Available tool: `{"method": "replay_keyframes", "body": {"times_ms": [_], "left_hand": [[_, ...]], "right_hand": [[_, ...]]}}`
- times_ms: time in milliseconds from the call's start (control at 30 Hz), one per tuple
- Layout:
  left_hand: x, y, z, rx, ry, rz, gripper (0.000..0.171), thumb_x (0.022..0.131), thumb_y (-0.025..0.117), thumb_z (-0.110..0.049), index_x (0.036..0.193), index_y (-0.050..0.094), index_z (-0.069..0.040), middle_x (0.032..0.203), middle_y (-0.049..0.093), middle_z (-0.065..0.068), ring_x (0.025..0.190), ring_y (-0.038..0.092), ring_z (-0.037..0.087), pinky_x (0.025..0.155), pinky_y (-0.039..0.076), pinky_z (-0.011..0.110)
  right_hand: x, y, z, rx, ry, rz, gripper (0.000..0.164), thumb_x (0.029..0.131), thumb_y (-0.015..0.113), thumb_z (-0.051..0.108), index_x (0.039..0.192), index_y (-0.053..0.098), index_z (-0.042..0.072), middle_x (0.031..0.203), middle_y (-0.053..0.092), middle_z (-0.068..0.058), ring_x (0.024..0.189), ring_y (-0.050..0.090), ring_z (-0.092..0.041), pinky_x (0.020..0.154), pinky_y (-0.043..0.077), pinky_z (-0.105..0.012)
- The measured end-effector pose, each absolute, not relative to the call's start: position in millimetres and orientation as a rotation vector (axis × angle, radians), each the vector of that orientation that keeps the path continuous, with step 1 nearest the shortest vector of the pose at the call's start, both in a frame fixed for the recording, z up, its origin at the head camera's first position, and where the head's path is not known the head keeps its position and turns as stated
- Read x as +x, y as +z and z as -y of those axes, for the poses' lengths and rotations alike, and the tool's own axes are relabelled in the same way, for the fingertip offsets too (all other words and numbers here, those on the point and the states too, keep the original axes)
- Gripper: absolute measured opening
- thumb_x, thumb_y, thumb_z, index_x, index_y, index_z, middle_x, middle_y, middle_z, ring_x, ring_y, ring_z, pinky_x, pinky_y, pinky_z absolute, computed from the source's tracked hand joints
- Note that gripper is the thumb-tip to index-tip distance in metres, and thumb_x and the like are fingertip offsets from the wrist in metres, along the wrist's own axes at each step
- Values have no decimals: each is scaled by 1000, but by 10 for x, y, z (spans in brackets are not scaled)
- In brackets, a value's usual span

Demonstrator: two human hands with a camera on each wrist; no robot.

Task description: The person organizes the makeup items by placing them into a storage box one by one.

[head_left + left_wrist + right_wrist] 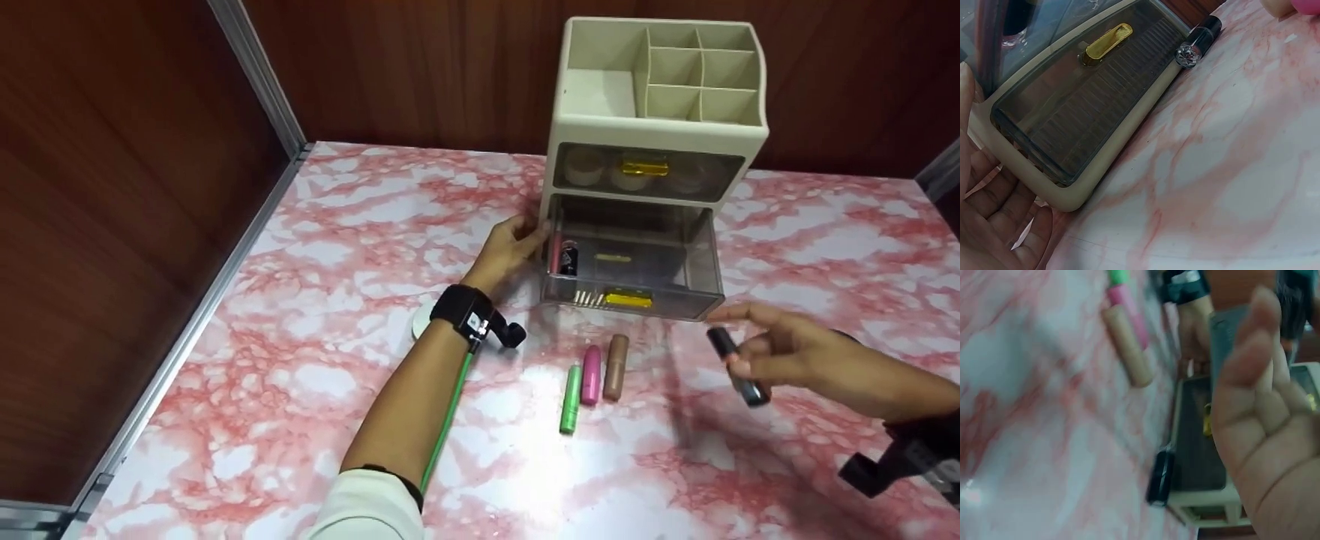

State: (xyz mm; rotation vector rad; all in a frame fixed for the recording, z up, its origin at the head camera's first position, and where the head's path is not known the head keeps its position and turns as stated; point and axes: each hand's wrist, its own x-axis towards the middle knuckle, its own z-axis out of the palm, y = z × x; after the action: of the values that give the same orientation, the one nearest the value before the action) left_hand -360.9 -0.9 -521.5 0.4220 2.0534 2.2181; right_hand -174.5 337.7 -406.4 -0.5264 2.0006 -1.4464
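My left hand [506,255] rests against the left side of the cream drawer organizer [660,129]; its fingers reach along the lower corner in the left wrist view. The organizer's clear middle drawer [686,304] is pulled out, with a pink tube [555,253] and a black bottle [569,259] at its left end. Near that drawer's front right corner, my right hand [795,356] pinches a dark cosmetic tube [750,390] between thumb and fingers, index finger stretched toward the corner. On the table lie a green tube [571,399], a pink tube [592,375] and a brown tube [616,367].
A black tube with a faceted clear end [1199,44] lies before the bottom drawer [1089,101]. The upper drawer [675,176] is closed over round jars. Top compartments [701,71] face up. A white round thing [421,322] lies partly under the left wrist. Dark wooden panels [420,75] border the table.
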Motion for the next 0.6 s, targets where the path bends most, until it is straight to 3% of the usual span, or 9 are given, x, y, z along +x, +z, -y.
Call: {"method": "replay_keyframes", "body": {"times_ms": [67,133,267,433,600], "left_hand": [[-3608,-5215,8,415,2206,-2080,30,94,68,-29,100,64,0,89,63,6,79,56,16,68,48,26],[-3609,-5224,1,399,2220,-2085,29,93,68,-28,99,65,0,88,62,6,78,56,15,67,48,26],[-3598,-5252,-14,382,2289,-2010,29,93,69,-25,101,64,2,89,63,7,80,57,16,68,49,26],[-3585,-5274,-12,370,2296,-1984,26,92,70,-24,99,65,1,89,64,8,79,58,17,67,49,27],[-3620,-5236,-10,429,2239,-2054,27,93,68,-28,100,66,-2,91,64,8,80,57,17,67,49,27]], "right_hand": [[-1768,-4014,-3361,-533,-1545,-1954,46,102,44,-3,145,36,9,98,64,-10,86,62,-15,71,55,-34],[-1793,-3981,-3346,-538,-1615,-1936,44,102,40,-5,145,35,5,96,66,-10,81,63,-13,62,54,-28],[-1832,-3942,-3305,-482,-1680,-1996,38,102,43,-4,139,39,1,88,67,-8,74,62,-11,56,52,-25],[-1882,-3920,-3233,-363,-1819,-1972,32,99,46,-7,129,47,5,84,67,-7,72,64,-14,62,55,-28],[-1978,-3787,-3163,-434,-1948,-1899,37,100,44,-8,135,46,4,92,66,-13,73,65,-19,62,55,-29]]}}
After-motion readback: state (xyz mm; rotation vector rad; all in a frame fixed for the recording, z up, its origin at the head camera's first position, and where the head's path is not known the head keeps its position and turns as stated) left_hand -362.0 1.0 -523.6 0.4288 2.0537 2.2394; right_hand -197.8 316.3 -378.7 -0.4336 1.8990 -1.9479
